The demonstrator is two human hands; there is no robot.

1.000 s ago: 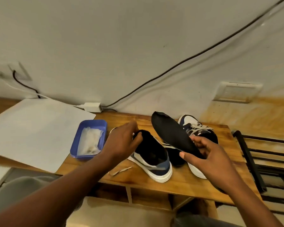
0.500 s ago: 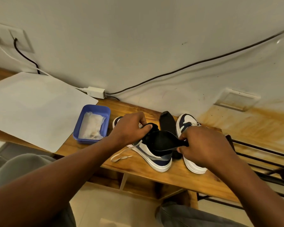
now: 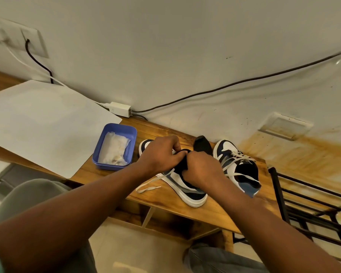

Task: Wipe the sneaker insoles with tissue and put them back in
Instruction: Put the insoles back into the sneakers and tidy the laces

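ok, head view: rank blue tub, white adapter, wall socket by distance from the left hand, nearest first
From the left hand:
1. Blue tub, just to its left on the table, tissue inside.
2. White adapter, farther back-left at the wall's foot.
3. Wall socket, farthest, high on the wall at far left.

Two sneakers: left sneaker (image 3: 187,191), right sneaker (image 3: 238,166). One black insole (image 3: 203,146) lies visible between them. One blue tub (image 3: 114,146) with one tissue wad (image 3: 114,150); one white sheet (image 3: 43,127); one adapter (image 3: 120,108); two hands: left hand (image 3: 160,154), right hand (image 3: 203,168).
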